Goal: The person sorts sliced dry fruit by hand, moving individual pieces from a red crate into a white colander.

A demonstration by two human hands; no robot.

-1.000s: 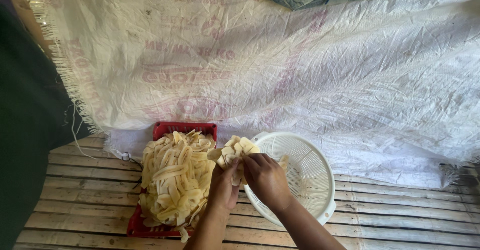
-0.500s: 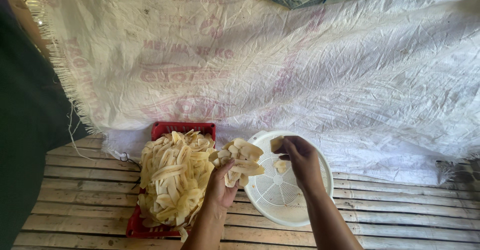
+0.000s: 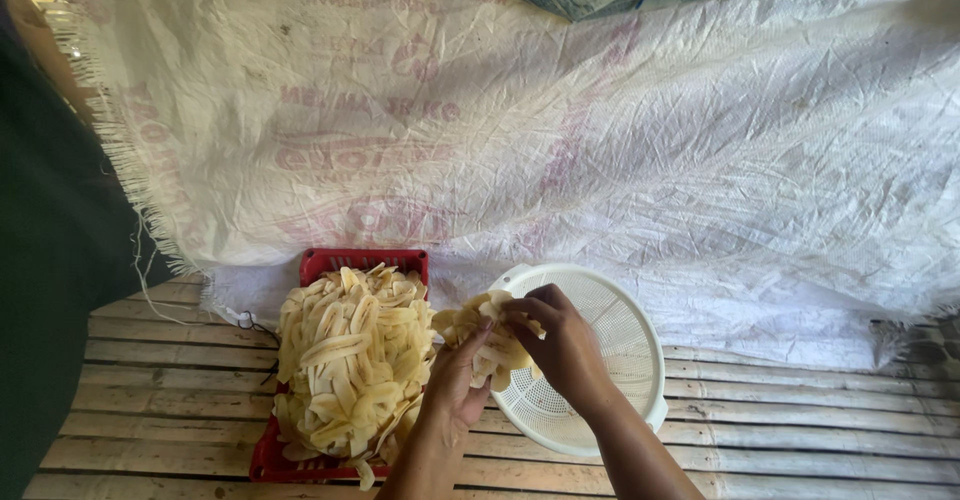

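My left hand [image 3: 458,372] holds a small bunch of pale yellow sliced strips [image 3: 487,338] between the red tray and the white strainer. My right hand [image 3: 562,345] is up against that bunch, its fingers pinching the top of the strips. A red plastic tray [image 3: 345,260] to the left carries a tall heap of the same pale strips [image 3: 352,360]. A round white perforated strainer [image 3: 622,340] lies to the right, under my right hand; I see no strips in the part of it that shows.
All of it rests on a slatted bamboo platform [image 3: 790,430]. A large white woven sack sheet [image 3: 560,140] with faded red print is spread beyond the tray and strainer. A dark shape [image 3: 50,290] fills the left edge.
My right hand went out over the strainer with a piece, then came back to the bunch in my left hand. The left hand stayed near the tray's right side.
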